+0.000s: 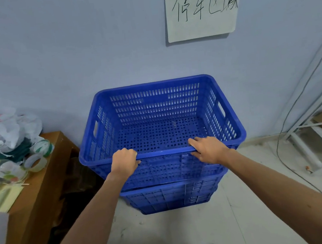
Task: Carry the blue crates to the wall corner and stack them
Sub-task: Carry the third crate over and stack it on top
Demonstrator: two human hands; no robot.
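Blue plastic, the upper crate [154,106] sits on the lower crate [169,197] against the wall [71,61]. The left hand [124,161] and right hand [208,149] both curl over its near rim. If it is not seated evenly, letting go could tip it forward, I think.

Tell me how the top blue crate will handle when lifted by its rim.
Probably light: the top crate is empty, its walls perforated. Likely stiff, given its thick rim. It may tip away, since the left hand and right hand grip only the near edge.
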